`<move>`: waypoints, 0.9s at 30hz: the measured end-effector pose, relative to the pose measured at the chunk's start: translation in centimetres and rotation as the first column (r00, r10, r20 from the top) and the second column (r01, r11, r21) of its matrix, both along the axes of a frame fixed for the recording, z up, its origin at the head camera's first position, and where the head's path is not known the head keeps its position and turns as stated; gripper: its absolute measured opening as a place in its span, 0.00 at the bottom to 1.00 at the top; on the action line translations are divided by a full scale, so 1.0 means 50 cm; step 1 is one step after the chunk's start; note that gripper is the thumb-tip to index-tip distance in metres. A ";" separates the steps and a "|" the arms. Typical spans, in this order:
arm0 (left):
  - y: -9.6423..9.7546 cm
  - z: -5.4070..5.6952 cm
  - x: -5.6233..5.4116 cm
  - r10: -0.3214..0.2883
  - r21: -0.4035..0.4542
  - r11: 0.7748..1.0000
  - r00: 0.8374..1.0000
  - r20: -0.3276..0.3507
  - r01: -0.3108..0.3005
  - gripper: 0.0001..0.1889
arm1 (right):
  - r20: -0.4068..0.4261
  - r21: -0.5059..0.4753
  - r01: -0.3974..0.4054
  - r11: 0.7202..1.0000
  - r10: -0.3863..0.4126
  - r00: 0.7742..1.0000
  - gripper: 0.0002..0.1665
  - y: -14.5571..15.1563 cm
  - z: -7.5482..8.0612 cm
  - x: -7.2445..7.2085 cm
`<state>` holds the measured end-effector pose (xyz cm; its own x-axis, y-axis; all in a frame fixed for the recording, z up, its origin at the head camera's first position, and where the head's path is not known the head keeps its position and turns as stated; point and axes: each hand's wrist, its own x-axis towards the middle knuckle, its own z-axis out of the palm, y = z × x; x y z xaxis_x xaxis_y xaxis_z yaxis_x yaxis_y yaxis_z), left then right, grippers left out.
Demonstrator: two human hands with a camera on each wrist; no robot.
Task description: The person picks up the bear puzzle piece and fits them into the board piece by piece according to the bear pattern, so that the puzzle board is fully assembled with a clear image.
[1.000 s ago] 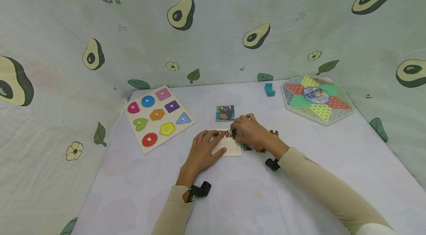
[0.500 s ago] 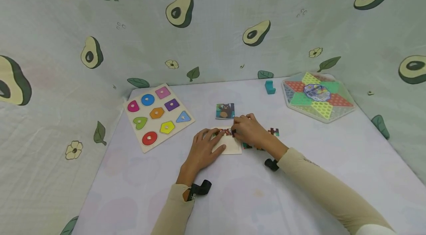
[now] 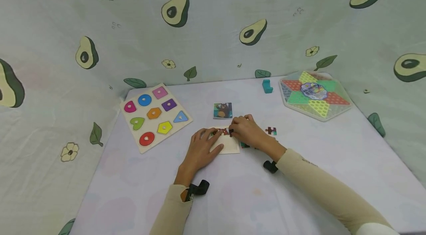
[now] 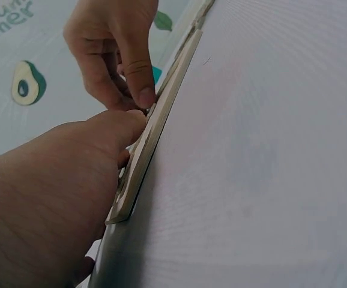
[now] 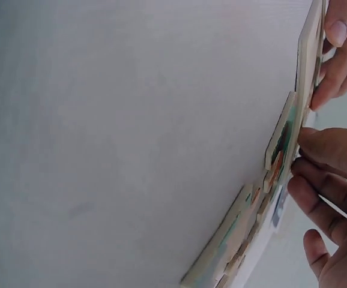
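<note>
The left hand [image 3: 198, 152] lies with fingers spread at the left of the wooden puzzle tray [image 3: 231, 148] on the central tabletop [image 3: 239, 198]; the right hand [image 3: 247, 132] pinches a dark jigsaw piece [image 3: 231, 132] at the tray's far right; a loose jigsaw piece [image 3: 271, 130] lies farther right. Recommended, in my judgement: align the tabs first; press flat; brace the tray with the left hand.

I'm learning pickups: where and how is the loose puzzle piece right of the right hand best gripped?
Probably pinch the loose puzzle piece by opposite edges, coming from above and the right: it lies flat, its outline is exposed there, and the right hand and forearm crowd its left and near sides.
</note>
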<state>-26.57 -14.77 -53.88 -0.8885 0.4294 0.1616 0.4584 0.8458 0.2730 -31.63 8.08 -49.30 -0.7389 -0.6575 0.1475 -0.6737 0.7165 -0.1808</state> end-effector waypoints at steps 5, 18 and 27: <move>0.005 0.004 -0.001 -0.004 -0.001 1.000 1.000 -0.023 0.004 0.30 | -0.028 0.006 -0.005 1.000 0.005 1.000 0.10 0.005 0.002 0.000; 0.056 0.008 0.010 -0.004 -0.034 0.999 1.000 -0.019 0.004 0.32 | 0.162 -0.052 0.080 0.995 -0.071 0.984 0.18 0.033 0.029 0.013; 0.073 0.003 0.012 0.074 -0.037 0.997 0.997 0.016 -0.073 0.33 | 0.098 -0.149 0.098 0.984 -0.084 0.992 0.14 0.100 0.038 0.020</move>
